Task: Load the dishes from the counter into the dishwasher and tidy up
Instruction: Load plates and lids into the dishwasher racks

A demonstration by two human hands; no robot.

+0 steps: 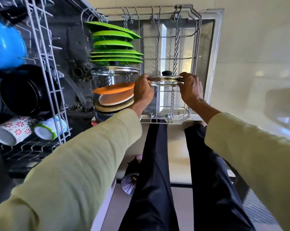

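hands share one load: the left hand and the right hand each pinch an opposite edge of a round glass lid with a steel rim and black knob, fingers curled over the rim, so it stays on edge and steady above the grey wire lower rack. it hangs over the bare tine rows in the rack's right half, likely because the left half is already taken. there, green plastic plates stand upright in a row between tines, a second, larger glass lid stands just behind them, then orange and cream plates lean nearer the person. on edge is how the tines can hold a flat piece, which would explain the grip. the upper rack at left carries a blue pot, a black pot and flowered mugs.
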